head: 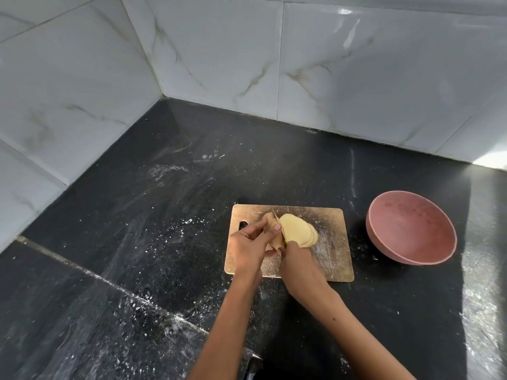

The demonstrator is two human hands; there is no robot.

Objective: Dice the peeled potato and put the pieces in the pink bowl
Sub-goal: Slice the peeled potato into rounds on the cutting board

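Potato (297, 231) partly sliced on cutting board (329, 259); left hand (248, 246) fingers grip uncut end, right hand (297, 263) grips knife (278, 226). No dicing yet; pink bowl (411, 231) on surface holds no pieces.

The cutting board (326, 242) lies on the countertop (164, 229), in front of the tiled wall (356, 64). The bowl (411, 231) stands on the countertop to the right of the board, apart from it. Potato slices (297, 231) lie fanned on the board, left of centre. A second wall (55, 91) bounds the countertop on the left.
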